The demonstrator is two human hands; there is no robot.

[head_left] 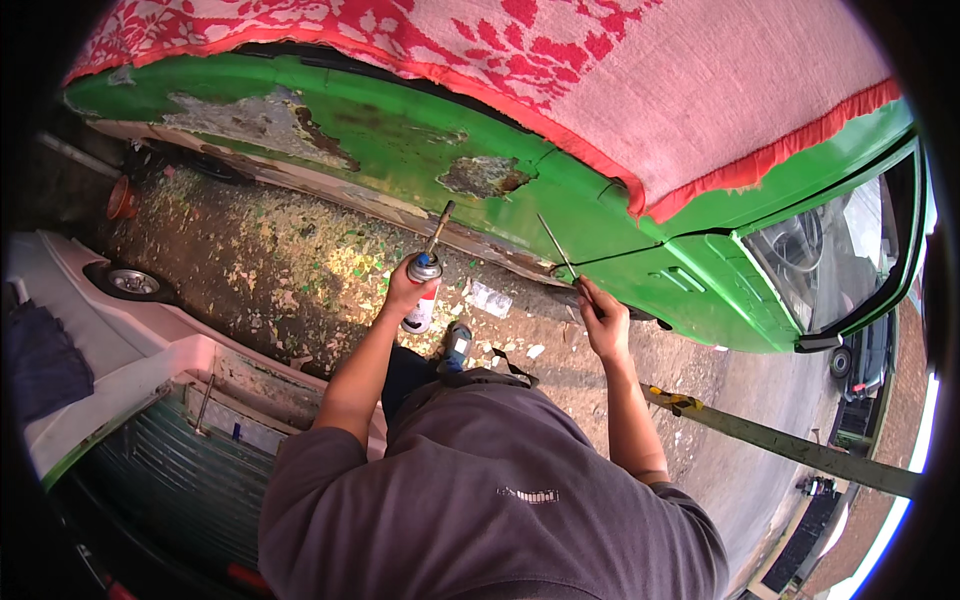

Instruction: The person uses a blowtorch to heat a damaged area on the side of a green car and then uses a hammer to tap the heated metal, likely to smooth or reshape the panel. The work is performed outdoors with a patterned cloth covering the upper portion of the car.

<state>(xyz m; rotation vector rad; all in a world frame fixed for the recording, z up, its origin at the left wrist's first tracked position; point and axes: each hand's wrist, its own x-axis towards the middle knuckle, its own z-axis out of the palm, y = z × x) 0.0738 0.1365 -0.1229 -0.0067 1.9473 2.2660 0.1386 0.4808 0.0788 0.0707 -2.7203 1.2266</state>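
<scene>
Green metal (pixel 575 215) at twelve o'clock is faced, probably for reach, by a torch (pixel 421 310) clasped in the left hand (pixel 402 288) and a rod (pixel 556 245) pinched in the right hand (pixel 606 322).

- Left hand (pixel 402 290): bare, curled in a grip.
- Right hand (pixel 605 322): bare, curled in a grip, well apart from the left.
- Left forearm (pixel 355 385): extended forward, slanting inward.
- Right forearm (pixel 630 405): likewise.
</scene>
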